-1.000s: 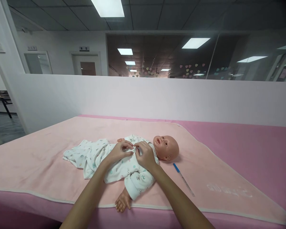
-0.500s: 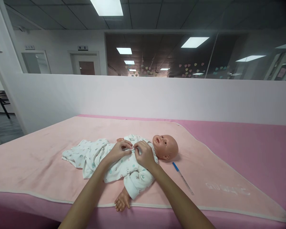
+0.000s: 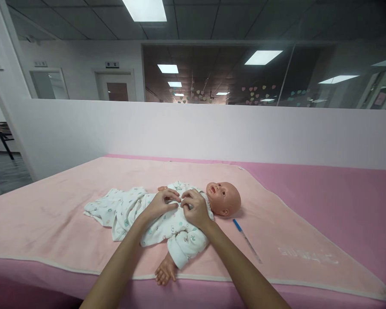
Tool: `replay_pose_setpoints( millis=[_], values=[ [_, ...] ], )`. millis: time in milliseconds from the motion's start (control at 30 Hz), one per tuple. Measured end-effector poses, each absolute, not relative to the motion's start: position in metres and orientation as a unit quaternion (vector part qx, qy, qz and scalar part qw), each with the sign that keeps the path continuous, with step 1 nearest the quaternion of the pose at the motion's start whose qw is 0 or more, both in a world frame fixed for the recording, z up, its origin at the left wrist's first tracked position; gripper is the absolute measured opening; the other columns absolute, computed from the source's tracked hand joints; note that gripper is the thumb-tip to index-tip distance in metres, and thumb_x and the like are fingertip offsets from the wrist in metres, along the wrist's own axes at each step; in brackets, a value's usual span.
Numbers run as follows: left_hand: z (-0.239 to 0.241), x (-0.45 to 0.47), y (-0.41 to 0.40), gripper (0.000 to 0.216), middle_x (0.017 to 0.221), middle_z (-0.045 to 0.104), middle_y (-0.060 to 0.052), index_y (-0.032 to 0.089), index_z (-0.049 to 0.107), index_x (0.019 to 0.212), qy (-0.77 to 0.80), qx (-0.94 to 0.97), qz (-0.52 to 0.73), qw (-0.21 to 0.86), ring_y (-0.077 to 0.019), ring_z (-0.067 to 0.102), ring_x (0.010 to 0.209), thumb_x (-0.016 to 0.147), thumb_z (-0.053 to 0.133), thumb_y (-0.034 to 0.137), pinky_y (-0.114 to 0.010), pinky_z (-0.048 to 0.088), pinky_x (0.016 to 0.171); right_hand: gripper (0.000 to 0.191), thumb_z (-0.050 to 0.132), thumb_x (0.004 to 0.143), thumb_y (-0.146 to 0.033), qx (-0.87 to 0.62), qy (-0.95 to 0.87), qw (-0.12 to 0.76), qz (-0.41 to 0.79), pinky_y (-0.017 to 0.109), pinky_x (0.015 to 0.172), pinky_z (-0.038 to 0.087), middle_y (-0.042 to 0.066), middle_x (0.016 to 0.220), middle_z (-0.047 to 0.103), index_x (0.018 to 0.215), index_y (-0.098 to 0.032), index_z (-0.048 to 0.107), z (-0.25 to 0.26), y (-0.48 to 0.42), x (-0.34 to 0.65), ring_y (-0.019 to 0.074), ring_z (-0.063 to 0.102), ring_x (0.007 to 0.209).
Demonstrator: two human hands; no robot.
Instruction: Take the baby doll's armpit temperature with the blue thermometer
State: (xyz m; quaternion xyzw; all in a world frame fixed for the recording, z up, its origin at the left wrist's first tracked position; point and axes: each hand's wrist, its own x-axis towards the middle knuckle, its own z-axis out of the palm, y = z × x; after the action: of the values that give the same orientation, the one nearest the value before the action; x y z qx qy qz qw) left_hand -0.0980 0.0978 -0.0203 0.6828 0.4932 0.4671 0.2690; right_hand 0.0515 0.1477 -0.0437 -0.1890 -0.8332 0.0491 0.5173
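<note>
A baby doll (image 3: 223, 198) lies on its back, head to the right, mouth open. It wears a white printed baby outfit (image 3: 157, 229), whose lower part spreads flat to the left. On the doll's chest, my left hand (image 3: 162, 204) pinches the front of the outfit with curled fingers. Close beside it, my right hand (image 3: 195, 209) grips the same cloth near the collar, with fingers bent. The fingertips almost meet, and the small spot of cloth between them is partly hidden. One doll hand (image 3: 166, 270) sticks out of the near sleeve, palm up.
Right of the doll lies a thin pen-like stick (image 3: 246, 239) with a blue end. Under everything is a pale pink mat (image 3: 51, 214) with a white edge, on a darker pink padded surface (image 3: 350, 201). A low white wall (image 3: 212, 133) stands behind.
The fingers of both hands have shifted slightly at the doll's chest, the right fingertips a little lower. The doll and the pen-like stick lie as before.
</note>
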Motion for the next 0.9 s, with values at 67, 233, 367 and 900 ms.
replay_pose_setpoints(
  millis=[67, 233, 367, 900],
  values=[
    [-0.0199, -0.098, 0.0971, 0.014, 0.099, 0.055, -0.007, 0.017, 0.068, 0.072, 0.494, 0.685, 0.462, 0.269, -0.0181, 0.052, 0.093, 0.062, 0.058, 0.015, -0.028, 0.042, 0.079, 0.024, 0.042, 0.06, -0.001, -0.184, -0.833, 0.519, 0.047, 0.026, 0.064, 0.039, 0.001, 0.072, 0.057, 0.053, -0.02, 0.056, -0.0442, 0.1487, 0.0515, 0.0129, 0.048, 0.071],
    [-0.0182, -0.0979, 0.0953, 0.015, 0.098, 0.056, -0.007, 0.016, 0.066, 0.075, 0.479, 0.692, 0.464, 0.277, -0.0182, 0.052, 0.093, 0.063, 0.057, 0.015, -0.029, 0.041, 0.081, 0.024, 0.043, 0.06, -0.001, -0.182, -0.832, 0.522, 0.041, 0.026, 0.065, 0.04, 0.001, 0.075, 0.058, 0.052, -0.02, 0.057, -0.0437, 0.1485, 0.0519, 0.0133, 0.048, 0.072],
    [-0.0157, -0.0971, 0.094, 0.018, 0.087, 0.059, -0.005, 0.014, 0.062, 0.08, 0.47, 0.685, 0.474, 0.294, -0.0162, 0.053, 0.086, 0.063, 0.056, 0.014, -0.029, 0.041, 0.08, 0.022, 0.044, 0.061, -0.003, -0.191, -0.836, 0.513, 0.04, 0.027, 0.067, 0.039, 0.001, 0.075, 0.058, 0.055, -0.019, 0.057, -0.0421, 0.1461, 0.0526, 0.0133, 0.048, 0.073],
    [-0.0164, -0.0985, 0.0968, 0.019, 0.08, 0.058, -0.003, 0.015, 0.06, 0.08, 0.477, 0.662, 0.494, 0.3, -0.0163, 0.052, 0.083, 0.068, 0.046, 0.018, -0.028, 0.039, 0.078, 0.022, 0.047, 0.067, -0.01, -0.209, -0.854, 0.473, 0.066, 0.03, 0.075, 0.037, 0.003, 0.084, 0.058, 0.087, -0.019, 0.054, -0.0374, 0.1415, 0.0538, 0.0164, 0.048, 0.082]
  ],
)
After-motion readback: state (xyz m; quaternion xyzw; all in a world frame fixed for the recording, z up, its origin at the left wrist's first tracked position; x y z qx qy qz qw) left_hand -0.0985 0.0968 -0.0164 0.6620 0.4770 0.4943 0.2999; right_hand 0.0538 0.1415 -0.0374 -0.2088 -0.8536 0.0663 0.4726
